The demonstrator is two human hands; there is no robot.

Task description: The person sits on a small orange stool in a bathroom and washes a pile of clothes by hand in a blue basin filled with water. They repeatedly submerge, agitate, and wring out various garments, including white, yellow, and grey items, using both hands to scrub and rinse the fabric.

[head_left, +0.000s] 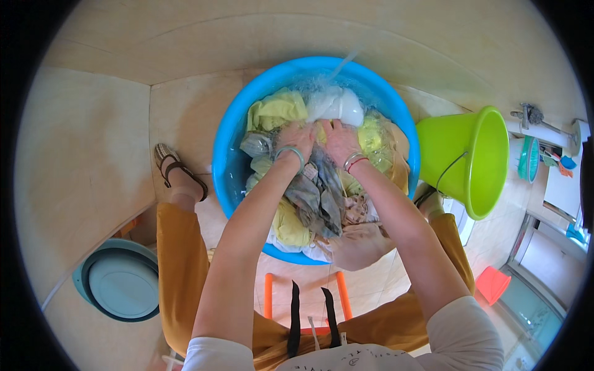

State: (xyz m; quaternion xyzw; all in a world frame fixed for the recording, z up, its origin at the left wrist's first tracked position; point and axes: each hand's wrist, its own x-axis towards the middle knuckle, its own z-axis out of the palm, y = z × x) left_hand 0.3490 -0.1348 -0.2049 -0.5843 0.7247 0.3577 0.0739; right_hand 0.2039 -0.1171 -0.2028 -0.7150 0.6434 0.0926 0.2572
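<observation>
- The left hand (296, 137) is pressed down into wet laundry (322, 191) inside a blue basin (230, 167) — its fingers are curled into the cloth, so its grip is closed on the laundry.
- The right hand (339, 140) lies just beside it, fingers likewise bunched into the same heap, its grip closed on the cloth.
- The laundry fills the basin: yellow-green pieces at the back and sides, a white piece at the far rim, grey cloth trailing toward the person over the near rim.
- A thin stream of water (345, 63) falls onto the white piece.
- The basin stands on the tiled floor (99, 136) between the person's feet.
- A green bucket (476, 161) stands tilted to the right of the basin, close beside it.
- A teal basin (120, 285) lies at lower left, well apart.
</observation>
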